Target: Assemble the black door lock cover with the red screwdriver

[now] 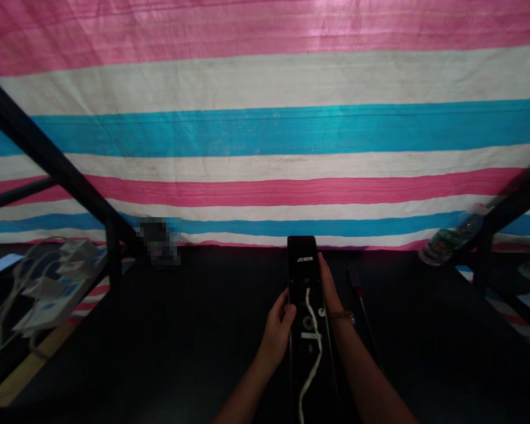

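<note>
Between my hands a long black panel-like device [301, 365] points away from me, its back end running out of the bottom of the view. A white cable [320, 353] snakes down its face, past a round fitting and small pale labels. My left hand [277, 330] grips its left edge, with the thumb on the face and the fingers partly hidden. Along the right edge my right hand [327, 284] is wrapped, its fingers mostly behind the device. To the right lies what looks like a screwdriver [355, 281] with a long thin shaft, apart from my hand.
The black table [194, 330] is dark. At the back right a plastic bottle [441, 246] lies by a black frame bar [512, 200]. Power strips with cords [55, 300] are at left, beyond another bar [62, 153]. Striped sheeting [265, 129] hangs behind.
</note>
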`<state>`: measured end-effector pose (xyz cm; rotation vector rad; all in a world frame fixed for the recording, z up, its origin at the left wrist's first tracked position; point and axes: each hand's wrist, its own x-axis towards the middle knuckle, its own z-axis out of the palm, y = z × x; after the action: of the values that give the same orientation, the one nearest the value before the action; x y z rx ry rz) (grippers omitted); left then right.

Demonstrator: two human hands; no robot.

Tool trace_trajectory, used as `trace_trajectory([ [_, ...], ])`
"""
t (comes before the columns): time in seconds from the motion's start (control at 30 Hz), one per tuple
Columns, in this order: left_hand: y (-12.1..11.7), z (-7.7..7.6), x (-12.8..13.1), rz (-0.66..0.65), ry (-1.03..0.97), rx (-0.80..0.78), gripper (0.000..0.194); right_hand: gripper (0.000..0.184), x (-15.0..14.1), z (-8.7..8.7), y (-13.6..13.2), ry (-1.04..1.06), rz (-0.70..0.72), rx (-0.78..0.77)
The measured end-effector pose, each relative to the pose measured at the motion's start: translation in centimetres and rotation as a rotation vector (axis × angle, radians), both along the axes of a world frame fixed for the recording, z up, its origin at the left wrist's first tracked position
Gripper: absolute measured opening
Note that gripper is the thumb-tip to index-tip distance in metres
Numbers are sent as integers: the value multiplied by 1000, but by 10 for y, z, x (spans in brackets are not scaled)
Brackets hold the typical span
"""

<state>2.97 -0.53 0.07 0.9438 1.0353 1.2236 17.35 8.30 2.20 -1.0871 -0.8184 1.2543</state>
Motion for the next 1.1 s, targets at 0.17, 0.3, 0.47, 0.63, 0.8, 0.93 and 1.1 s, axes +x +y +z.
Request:
trace_trajectory([
  [0.17,-5,1,1,-71,-46,35,82,60,0,1,-5,0,-14,-30],
  [0.3,-6,4,0,-75,26,78,83,61,-1,1,-4,27,-33,-66],
  [0.47,-6,7,0,-66,38,71,76,58,1,-1,-2,65,-46,-29],
  [0.63,-11,4,2,-59,1,78,78,56,1,-3,2,78,-69,-19],
  [0.8,-11,0,1,-47,14,68,74,60,0,-6,4,105,-48,-17],
  [0.93,-7,-1,0,-8,63,79,66,62,1,-7,4,79,-52,31],
  [1.1,-3,3,0,36,62,72,56,64,2,-10,5,103,-35,13],
])
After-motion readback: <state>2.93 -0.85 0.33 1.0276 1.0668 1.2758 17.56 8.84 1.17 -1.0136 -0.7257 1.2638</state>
